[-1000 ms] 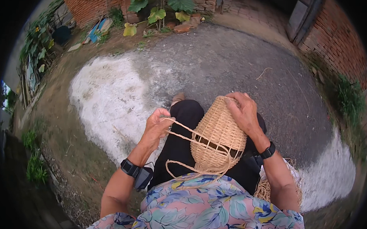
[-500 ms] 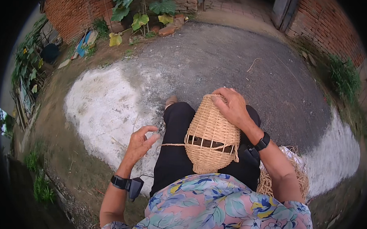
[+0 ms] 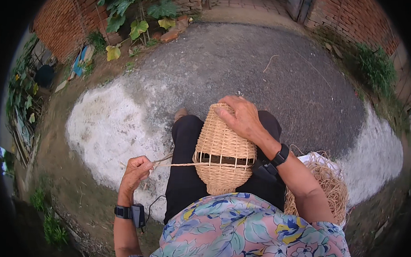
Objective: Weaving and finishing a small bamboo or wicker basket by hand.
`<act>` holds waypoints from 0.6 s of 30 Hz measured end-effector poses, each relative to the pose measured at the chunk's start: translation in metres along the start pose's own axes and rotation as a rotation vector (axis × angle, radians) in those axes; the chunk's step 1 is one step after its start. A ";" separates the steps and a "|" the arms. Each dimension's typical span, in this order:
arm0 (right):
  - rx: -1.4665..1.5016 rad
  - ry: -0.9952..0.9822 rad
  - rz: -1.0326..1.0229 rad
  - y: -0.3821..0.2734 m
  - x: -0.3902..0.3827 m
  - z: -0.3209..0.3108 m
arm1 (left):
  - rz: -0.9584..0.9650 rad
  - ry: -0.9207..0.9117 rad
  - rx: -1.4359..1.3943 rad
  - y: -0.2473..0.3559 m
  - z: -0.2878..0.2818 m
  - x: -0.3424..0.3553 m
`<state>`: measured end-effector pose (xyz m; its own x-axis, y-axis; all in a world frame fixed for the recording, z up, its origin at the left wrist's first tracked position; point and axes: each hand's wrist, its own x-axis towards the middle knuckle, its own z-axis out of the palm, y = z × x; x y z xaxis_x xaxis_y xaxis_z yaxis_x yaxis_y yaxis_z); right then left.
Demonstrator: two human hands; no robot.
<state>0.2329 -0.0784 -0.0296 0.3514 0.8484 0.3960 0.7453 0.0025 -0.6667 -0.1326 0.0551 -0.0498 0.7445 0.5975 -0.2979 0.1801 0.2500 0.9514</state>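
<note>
A tan woven basket (image 3: 223,138) lies across my lap, its narrow base toward my belly. An open band of bare upright stakes crosses its lower part, with dark showing through. My right hand (image 3: 242,116) is wrapped over the far end, thumb on the weave and fingers over the edge. Out to the left, my left hand (image 3: 137,170) is closed on a pale twisted cord (image 3: 177,164). That cord runs taut from the fist to the open band. A second, darker strand (image 3: 164,158) shows beside the fist; where it leads is unclear.
A tangled heap of tan cord (image 3: 323,182) lies on white cloth by my right thigh. Dark pavement (image 3: 244,62) spreads ahead, with a pale patch (image 3: 115,130) on the left. Brick walls (image 3: 354,22) and leafy plants (image 3: 123,12) stand beyond.
My left hand has gone from open fingers to a closed grip on the cord, moving left and slightly down. My right hand stays on the basket. The whole view has shifted slightly.
</note>
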 end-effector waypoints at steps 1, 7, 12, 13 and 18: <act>0.009 -0.010 0.009 -0.001 0.000 -0.001 | -0.002 0.002 0.000 -0.001 -0.002 -0.001; -0.022 -0.021 0.016 0.001 0.001 0.001 | 0.031 0.087 0.100 -0.008 -0.014 0.016; -0.008 -0.046 0.023 -0.007 0.001 0.000 | -0.053 0.192 0.435 0.006 -0.006 0.046; -0.008 -0.031 0.048 -0.006 -0.001 -0.004 | -0.043 0.207 0.428 0.002 -0.005 0.052; 0.011 0.011 0.020 -0.011 -0.010 -0.021 | 0.067 -0.266 1.123 0.002 0.014 0.030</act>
<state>0.2332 -0.0981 -0.0135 0.3724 0.8423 0.3897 0.7317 -0.0082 -0.6816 -0.1009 0.0622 -0.0552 0.8621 0.3712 -0.3450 0.5057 -0.6745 0.5379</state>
